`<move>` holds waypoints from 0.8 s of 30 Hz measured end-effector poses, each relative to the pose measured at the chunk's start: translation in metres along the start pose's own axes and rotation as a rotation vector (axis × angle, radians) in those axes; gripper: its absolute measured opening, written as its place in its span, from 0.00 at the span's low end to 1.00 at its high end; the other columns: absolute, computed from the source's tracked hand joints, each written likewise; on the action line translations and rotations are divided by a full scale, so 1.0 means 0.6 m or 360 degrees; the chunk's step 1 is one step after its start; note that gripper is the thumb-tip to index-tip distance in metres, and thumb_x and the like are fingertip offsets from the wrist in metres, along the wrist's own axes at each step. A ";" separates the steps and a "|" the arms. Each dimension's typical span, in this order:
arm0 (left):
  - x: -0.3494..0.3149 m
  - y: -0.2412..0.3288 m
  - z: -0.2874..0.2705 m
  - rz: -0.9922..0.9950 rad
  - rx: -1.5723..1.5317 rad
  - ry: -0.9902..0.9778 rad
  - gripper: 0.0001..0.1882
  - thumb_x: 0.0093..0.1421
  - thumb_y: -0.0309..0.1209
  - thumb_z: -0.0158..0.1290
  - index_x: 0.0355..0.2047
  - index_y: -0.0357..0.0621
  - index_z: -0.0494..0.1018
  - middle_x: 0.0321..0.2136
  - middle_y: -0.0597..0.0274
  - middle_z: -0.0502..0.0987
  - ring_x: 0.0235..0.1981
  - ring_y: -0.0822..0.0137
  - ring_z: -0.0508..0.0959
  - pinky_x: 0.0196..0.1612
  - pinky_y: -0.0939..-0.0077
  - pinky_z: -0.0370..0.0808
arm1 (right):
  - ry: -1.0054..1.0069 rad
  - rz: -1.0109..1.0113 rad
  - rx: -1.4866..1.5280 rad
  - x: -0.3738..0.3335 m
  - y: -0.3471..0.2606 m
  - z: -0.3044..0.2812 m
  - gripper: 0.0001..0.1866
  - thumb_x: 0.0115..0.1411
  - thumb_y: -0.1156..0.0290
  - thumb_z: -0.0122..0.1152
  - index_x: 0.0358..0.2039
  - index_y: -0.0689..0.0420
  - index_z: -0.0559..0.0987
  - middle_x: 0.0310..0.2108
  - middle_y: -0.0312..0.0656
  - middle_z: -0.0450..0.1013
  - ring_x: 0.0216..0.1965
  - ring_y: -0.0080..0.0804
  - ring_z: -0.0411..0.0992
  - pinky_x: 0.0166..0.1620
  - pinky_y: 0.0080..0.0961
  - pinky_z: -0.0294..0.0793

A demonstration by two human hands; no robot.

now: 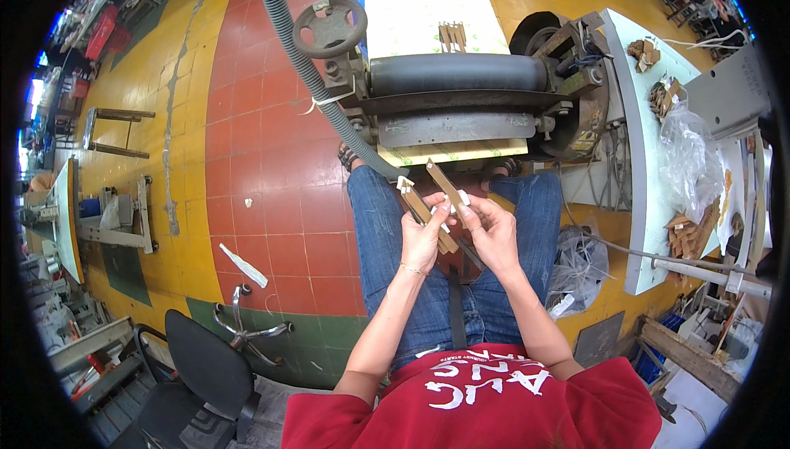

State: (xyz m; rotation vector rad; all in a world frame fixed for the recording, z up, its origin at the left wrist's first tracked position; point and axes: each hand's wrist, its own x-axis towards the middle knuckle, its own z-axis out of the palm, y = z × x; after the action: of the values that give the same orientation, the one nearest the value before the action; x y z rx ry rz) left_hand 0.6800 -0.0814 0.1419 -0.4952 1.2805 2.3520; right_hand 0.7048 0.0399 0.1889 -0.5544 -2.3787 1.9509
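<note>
My left hand point(422, 239) is closed round a small stack of brown strips point(417, 202), which look like leather. Between the thumb and fingers of my right hand point(491, 235) is a single brown strip point(443, 181), tilted with its far end up beside the stack. White coverings show on some of my fingertips. Both hands are above my lap, close together, just short of a roller machine point(457, 126). Its dark roller point(457, 74) lies crosswise, and on the pale board point(395, 17) beyond it rest several similar brown strips point(453, 37).
A ribbed grey hose point(284, 25) runs down left of the machine, past a handwheel point(329, 27). On the right, a pale table point(646, 260) bears brown pieces point(685, 235) and a clear plastic bag point(691, 153). A black chair point(210, 358) stands at lower left.
</note>
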 end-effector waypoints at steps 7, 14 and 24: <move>-0.007 0.009 0.003 -0.0090 -0.0156 -0.0083 0.12 0.59 0.30 0.57 0.41 0.36 0.73 0.30 0.64 0.77 0.26 0.77 0.75 0.28 0.86 0.71 | -0.0089 0.0118 0.0114 0.003 0.003 -0.005 0.09 0.61 0.74 0.55 0.39 0.65 0.78 0.24 0.35 0.76 0.28 0.18 0.74 0.33 0.18 0.73; 0.003 0.009 0.000 -0.0027 0.0179 -0.0135 0.11 0.59 0.33 0.58 0.36 0.37 0.75 0.25 0.67 0.76 0.21 0.79 0.71 0.24 0.86 0.68 | -0.0135 0.0229 0.0115 0.001 0.013 -0.012 0.12 0.59 0.71 0.58 0.41 0.64 0.78 0.22 0.31 0.74 0.25 0.14 0.67 0.29 0.16 0.68; 0.001 0.004 0.003 -0.0038 0.0252 -0.0107 0.11 0.57 0.32 0.59 0.35 0.36 0.75 0.21 0.69 0.74 0.18 0.80 0.68 0.21 0.86 0.65 | -0.0044 0.0143 0.0241 0.004 0.024 -0.008 0.10 0.59 0.73 0.59 0.40 0.64 0.78 0.30 0.36 0.77 0.30 0.18 0.73 0.37 0.17 0.72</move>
State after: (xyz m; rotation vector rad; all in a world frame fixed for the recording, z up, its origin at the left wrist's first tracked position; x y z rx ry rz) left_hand 0.6783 -0.0808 0.1440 -0.3762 1.4075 2.2058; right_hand 0.7075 0.0477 0.1756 -0.6405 -2.2330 2.1659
